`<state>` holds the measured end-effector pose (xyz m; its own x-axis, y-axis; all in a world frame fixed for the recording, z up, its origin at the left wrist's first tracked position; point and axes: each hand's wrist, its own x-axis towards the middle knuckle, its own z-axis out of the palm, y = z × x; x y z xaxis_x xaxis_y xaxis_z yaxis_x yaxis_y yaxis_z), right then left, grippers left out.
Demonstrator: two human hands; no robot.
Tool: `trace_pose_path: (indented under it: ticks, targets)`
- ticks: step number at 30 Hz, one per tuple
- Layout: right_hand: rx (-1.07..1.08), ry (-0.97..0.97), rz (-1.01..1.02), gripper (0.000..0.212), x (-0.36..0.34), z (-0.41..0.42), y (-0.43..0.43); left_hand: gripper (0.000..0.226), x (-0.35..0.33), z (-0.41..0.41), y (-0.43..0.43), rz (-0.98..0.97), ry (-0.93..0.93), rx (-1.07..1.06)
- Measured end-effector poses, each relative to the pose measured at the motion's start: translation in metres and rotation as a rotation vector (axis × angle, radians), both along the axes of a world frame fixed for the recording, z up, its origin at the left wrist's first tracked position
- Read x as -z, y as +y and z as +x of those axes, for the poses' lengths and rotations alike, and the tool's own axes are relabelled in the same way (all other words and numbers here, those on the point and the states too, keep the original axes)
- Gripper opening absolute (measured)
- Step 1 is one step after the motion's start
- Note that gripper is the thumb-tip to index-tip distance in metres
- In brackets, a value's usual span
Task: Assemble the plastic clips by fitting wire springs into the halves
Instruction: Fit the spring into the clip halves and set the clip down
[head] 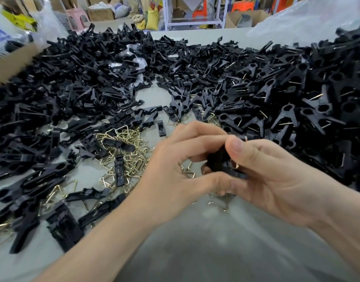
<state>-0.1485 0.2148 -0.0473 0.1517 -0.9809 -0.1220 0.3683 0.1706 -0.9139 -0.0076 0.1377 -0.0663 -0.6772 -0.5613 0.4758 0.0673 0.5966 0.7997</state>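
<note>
Holding one black clip (218, 162) over the desk (195, 245), I see the left grip (175, 159) and right grip (281, 176) both pinching it, wire springs (124, 153) lying near.

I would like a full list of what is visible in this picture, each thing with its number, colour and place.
clip halves: very many, black, heaped on the left and far side
assembled clips: very many, black with wire ends showing, heaped on the right
wire springs: many, gold-coloured, loose pile near left of centre
held clip: one, black, near centre, gripped from both sides
table: one, grey, under everything
plastic bags: at least two, clear, far left and far right
stool: one, pink, on the floor behind, left
cardboard box: one, brown, right of the stool
left hand: fingers curled round the held clip
right hand: thumb pressing on the held clip
</note>
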Motion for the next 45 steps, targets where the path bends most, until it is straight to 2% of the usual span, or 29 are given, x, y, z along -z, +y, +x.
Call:
trace_pose_path:
  ticks: [3,7,11,13,16,18,20,24,31,40,45]
  targets:
    - [-0.024,-0.005,0.013,0.045,0.0,-0.002,0.0,0.04,0.0,0.0,0.0,-0.011,0.008,-0.014]
    - [-0.081,-0.104,0.003,0.055,0.007,-0.003,-0.001,0.04,-0.002,-0.001,0.002,0.0,0.01,-0.043]
    - [-0.123,-0.176,0.011,0.056,0.01,-0.008,0.002,0.045,-0.005,0.0,0.004,-0.048,-0.009,-0.062]
    - [-0.151,-0.212,0.007,0.065,0.011,-0.009,0.002,0.044,-0.006,0.001,0.005,-0.036,-0.001,-0.048]
    - [-0.134,-0.2,0.026,0.089,0.013,-0.008,0.0,0.046,-0.007,0.003,0.005,-0.041,-0.007,-0.042]
    - [-0.122,-0.228,0.022,0.094,0.014,-0.007,-0.001,0.049,-0.008,0.003,0.004,-0.087,-0.031,-0.064]
    - [-0.128,-0.284,0.021,0.089,0.015,-0.008,-0.002,0.045,-0.008,0.003,0.004,-0.101,-0.028,-0.064]
    - [-0.056,-0.286,0.044,0.054,0.018,-0.01,0.0,0.032,-0.008,0.002,0.0,-0.09,-0.004,-0.05]
    - [-0.008,-0.245,0.006,0.052,0.018,-0.014,0.0,0.029,-0.009,0.004,-0.001,-0.159,-0.076,-0.076]
    - [-0.108,-0.148,-0.2,0.037,0.017,-0.01,-0.005,0.041,-0.012,0.003,0.003,-0.191,0.022,-0.12]
    - [-0.059,-0.117,-0.188,0.039,0.015,-0.009,-0.003,0.043,-0.012,0.004,0.002,-0.205,0.03,-0.125]
